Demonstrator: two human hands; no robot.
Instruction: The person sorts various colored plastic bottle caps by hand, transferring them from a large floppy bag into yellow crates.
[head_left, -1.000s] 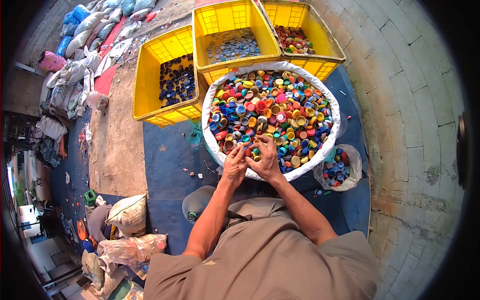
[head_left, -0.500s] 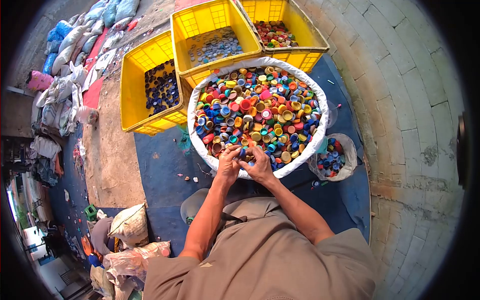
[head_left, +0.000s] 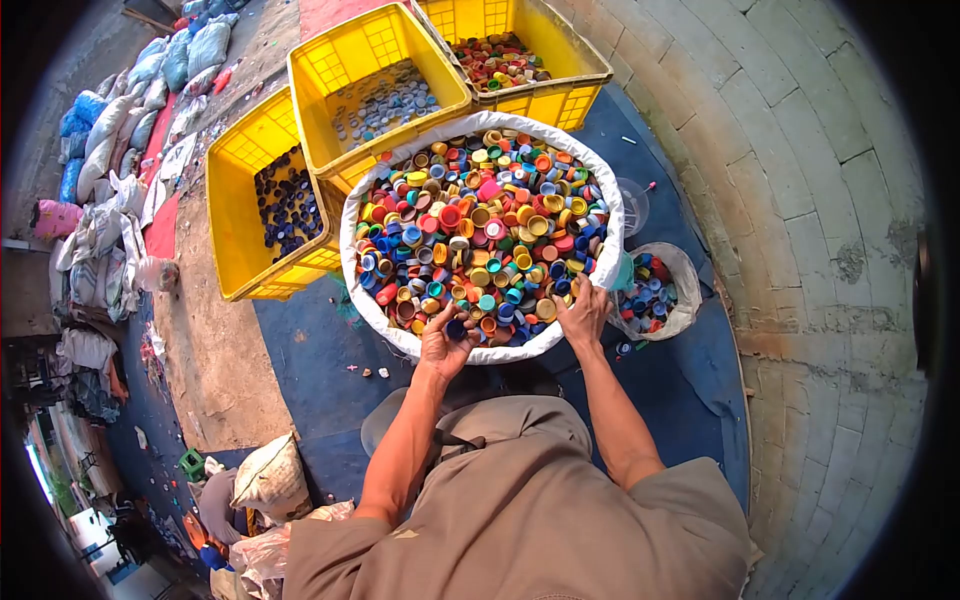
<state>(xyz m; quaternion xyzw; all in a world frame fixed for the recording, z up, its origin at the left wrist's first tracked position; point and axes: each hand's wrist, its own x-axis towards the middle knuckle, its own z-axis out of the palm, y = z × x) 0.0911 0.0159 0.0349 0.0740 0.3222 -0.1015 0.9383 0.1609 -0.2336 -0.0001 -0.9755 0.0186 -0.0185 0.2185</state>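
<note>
A wide white-rimmed sack [head_left: 352,215] full of mixed coloured bottle caps [head_left: 480,235] stands in front of me. At its near edge, my left hand [head_left: 443,346] is closed around a dark blue bottle cap [head_left: 456,329], with the palm side partly up. My right hand [head_left: 585,315] is over the near right part of the rim, beside the caps. Its thumb and fingers look apart, and I see nothing held in them. Just right of that hand is a smaller white bag [head_left: 684,318] with blue and red caps inside.
Three yellow crates stand behind the sack: one with dark caps [head_left: 228,230], one with pale caps [head_left: 310,100], one with red and mixed caps [head_left: 590,50]. A block wall [head_left: 800,200] runs along the right. Filled sacks [head_left: 272,480] lie at lower left on the blue mat [head_left: 310,370].
My hands were together over a blue cap at the sack's near edge. They have separated: the right moved right towards the small bag, the left kept a dark blue cap. The view shifted slightly.
</note>
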